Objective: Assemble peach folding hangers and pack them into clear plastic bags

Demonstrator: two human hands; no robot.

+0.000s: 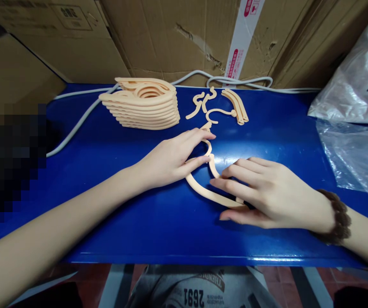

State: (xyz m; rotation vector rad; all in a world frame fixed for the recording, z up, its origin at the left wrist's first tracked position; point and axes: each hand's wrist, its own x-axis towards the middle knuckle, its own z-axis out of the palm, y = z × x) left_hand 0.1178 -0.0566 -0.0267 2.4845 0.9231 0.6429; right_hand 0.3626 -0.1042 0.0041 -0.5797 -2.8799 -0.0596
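A peach plastic folding hanger (204, 191) lies low over the blue table, its curved arm running from one hand to the other. My left hand (179, 156) is closed on its left end, thumb and index finger around the curved part. The far end of the hanger goes under my right hand (263, 190), where thumb and fingers close around it; that end is partly hidden. Just beyond my left hand are loose peach hooks (220, 111) and a pair of slim curved bars (235, 106). To their left stands a neat stack of folded hangers (143, 105).
Cardboard boxes (171, 47) line the back edge of the blue table (132, 226). A white cable (78, 124) runs along the back and left. Clear plastic bags (353, 85) lie at the right. A pixelated area covers the left edge.
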